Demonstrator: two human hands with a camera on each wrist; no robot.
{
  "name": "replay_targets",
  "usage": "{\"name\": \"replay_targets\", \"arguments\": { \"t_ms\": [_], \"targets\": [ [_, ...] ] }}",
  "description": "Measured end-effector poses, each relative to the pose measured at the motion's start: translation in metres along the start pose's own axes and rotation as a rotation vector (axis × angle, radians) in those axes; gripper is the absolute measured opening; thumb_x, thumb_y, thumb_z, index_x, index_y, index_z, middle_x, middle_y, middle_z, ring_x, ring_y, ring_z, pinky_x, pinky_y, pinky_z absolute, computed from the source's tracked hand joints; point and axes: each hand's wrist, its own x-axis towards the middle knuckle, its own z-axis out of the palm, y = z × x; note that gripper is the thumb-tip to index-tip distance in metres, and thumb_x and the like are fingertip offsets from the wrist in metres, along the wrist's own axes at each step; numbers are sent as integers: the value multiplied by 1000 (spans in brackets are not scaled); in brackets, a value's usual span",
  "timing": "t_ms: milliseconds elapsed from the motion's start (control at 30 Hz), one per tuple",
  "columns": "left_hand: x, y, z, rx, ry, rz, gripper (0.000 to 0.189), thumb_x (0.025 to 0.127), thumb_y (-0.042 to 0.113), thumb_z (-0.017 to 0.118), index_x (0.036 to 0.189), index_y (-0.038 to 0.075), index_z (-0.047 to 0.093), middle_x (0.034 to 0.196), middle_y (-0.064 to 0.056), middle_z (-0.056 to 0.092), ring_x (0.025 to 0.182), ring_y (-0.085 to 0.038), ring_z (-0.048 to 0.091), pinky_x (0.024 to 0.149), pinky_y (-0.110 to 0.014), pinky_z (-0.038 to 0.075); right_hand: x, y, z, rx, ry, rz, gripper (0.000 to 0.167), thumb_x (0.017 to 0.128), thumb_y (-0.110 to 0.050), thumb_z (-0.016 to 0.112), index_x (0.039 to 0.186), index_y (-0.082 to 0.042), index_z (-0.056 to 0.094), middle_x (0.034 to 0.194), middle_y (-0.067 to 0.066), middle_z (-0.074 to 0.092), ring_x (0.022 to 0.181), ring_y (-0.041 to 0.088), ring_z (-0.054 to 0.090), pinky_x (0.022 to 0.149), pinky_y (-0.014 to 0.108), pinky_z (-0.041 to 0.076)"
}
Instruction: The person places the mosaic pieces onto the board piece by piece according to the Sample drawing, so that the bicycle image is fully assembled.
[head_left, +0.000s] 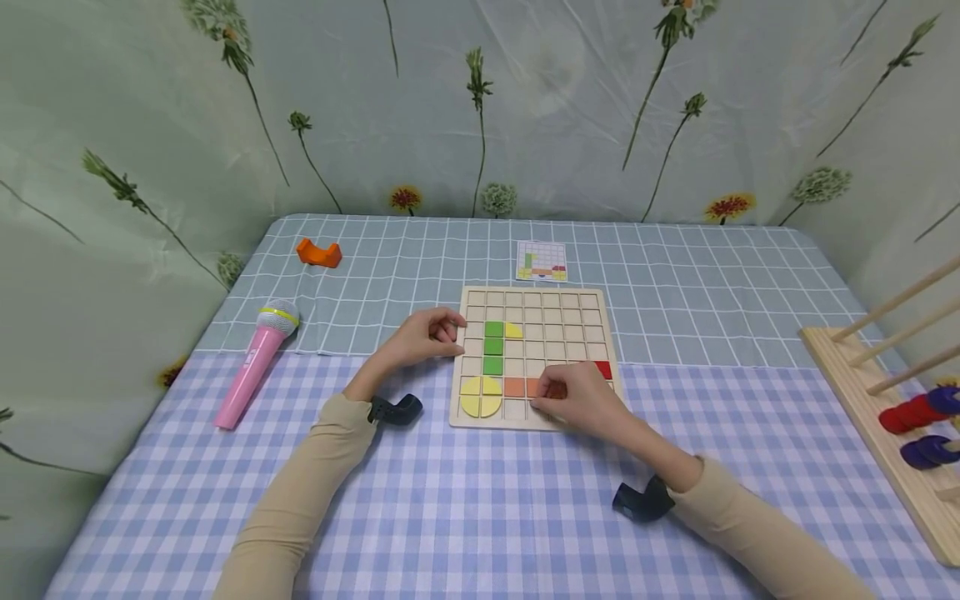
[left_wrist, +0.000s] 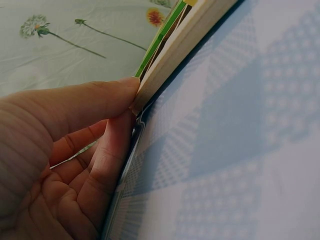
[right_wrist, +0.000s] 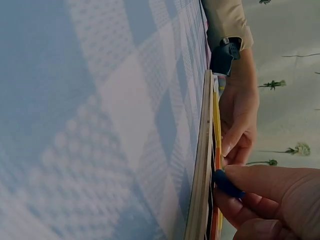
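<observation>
A wooden grid board (head_left: 532, 290) lies in front of me. It bears green squares (head_left: 493, 345), yellow quarter circles (head_left: 471, 397) forming a disc, another yellow quarter (head_left: 513, 332), orange squares (head_left: 514, 387) and a red piece (head_left: 603, 369). My left hand (head_left: 431, 337) pinches the board's left edge between thumb and forefinger, as the left wrist view shows. Over the lower right rows, my right hand (head_left: 581, 398) pinches a small blue piece (right_wrist: 228, 184) close to the board's surface. In the head view that hand hides the blue piece and several cells.
A small pattern card (head_left: 542, 261) lies just behind the board. Left of it are a pink toy microphone (head_left: 255, 367) and an orange curved block (head_left: 318, 253). A wooden bead rack (head_left: 885, 433) with red and purple rings stands at the right.
</observation>
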Motion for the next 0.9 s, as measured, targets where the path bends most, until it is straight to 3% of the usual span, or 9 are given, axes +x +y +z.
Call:
{"name": "replay_targets", "arguments": {
  "t_ms": [133,333,700,900],
  "targets": [
    [-1,2,1,-3,-4,3,42,77,1,72,114,-9,56,87,-19,57,67,-8,50,62,-14,43,-2,-2,-1,-36,8,-22,14,74,-12,76,67,-15,64,62,-5,57,59,5,44,56,17,38],
    [-2,3,0,-5,-3,6,41,77,5,74,114,-3,58,87,-13,58,68,-6,51,64,-14,44,-7,-1,-4,-53,-40,-21,7,74,-9,75,75,-14,70,72,-5,62,69,7,49,65,19,43],
    [-4,0,-3,-9,-2,-7,40,77,6,74,113,-1,59,85,-9,57,68,-6,52,64,-16,45,-6,-1,-3,-86,-62,-157,12,75,-3,71,82,-12,70,80,-4,67,74,7,56,71,20,50],
    [-16,-4,-7,-13,39,-21,40,76,6,74,113,-2,59,86,-10,58,68,-7,52,64,-16,45,3,-2,1,-82,-90,-229,12,75,-2,70,83,-11,70,80,-3,66,74,7,55,71,20,50]
  ]
}}
